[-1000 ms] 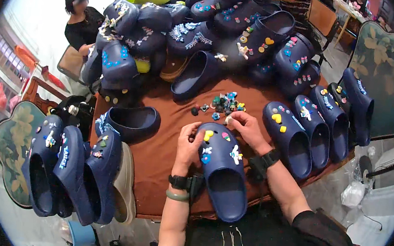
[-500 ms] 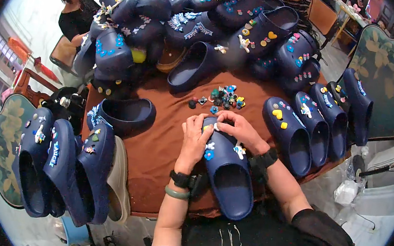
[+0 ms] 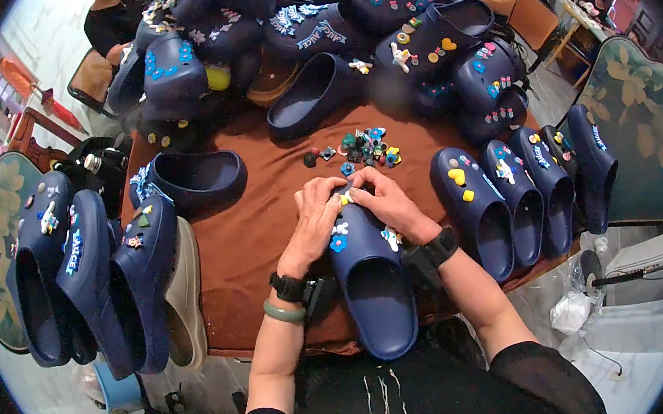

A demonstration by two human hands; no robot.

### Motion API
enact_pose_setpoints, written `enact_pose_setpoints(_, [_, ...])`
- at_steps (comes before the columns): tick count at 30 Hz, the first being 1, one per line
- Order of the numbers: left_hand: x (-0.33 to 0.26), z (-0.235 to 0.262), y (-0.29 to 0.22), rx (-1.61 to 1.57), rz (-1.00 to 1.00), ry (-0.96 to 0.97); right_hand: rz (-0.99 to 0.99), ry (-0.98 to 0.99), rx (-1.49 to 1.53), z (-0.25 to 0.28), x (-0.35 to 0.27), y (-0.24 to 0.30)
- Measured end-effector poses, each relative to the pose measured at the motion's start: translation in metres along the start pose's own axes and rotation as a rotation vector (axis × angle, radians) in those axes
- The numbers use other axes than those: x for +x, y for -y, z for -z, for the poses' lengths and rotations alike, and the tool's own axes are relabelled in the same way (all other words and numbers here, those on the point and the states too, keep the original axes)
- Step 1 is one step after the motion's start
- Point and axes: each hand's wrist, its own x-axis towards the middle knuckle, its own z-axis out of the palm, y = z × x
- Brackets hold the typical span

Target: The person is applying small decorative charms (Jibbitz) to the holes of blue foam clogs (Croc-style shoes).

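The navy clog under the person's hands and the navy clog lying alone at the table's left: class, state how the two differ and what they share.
The clog under the hands carries charms, a blue flower among them; the lone clog shows none. The left hand and right hand press on the first; nothing touches the second. The first points away from the person; the second lies crosswise. Both are navy and rest on the brown table.

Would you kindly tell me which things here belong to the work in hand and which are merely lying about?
In hand:
- navy clog, under the left hand and right hand
- loose charms on the brown cloth

Lying about:
- plain clog
- decorated clogs in a heap
- clogs hung at the left edge
- row of clogs on the right
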Motion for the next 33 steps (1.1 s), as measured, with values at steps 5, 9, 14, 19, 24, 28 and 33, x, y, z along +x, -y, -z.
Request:
enact_pose_setpoints(5, [-0.004, -0.005, 0.012, -0.064, -0.004, -0.061, 0.158, -0.071, 0.005, -0.009, -0.008, 0.012])
enact_pose_setpoints(9, [-0.003, -0.004, 0.017, -0.079, -0.012, -0.051, 0.199, -0.099, -0.265, -0.007, -0.01, 0.01])
enact_pose_setpoints(14, [0.0, 0.002, 0.019, -0.103, -0.037, 0.012, 0.139, -0.126, -0.455, -0.009, -0.008, 0.007])
enact_pose_setpoints(19, [0.0, 0.003, 0.026, -0.091, -0.059, 0.017, 0.073, 0.002, -0.49, -0.004, -0.005, 0.015])
enact_pose_setpoints(24, [0.005, 0.008, 0.021, -0.132, -0.062, 0.09, 0.113, 0.026, -0.627, 0.001, 0.0, 0.016])
enact_pose_setpoints(28, [0.001, 0.01, 0.024, -0.165, -0.041, 0.086, 0.007, 0.064, -0.054, 0.006, -0.004, 0.02])
enact_pose_setpoints(33, [0.0, 0.007, 0.023, -0.224, -0.05, 0.092, -0.113, 0.193, -0.139, 0.02, 0.011, 0.013])
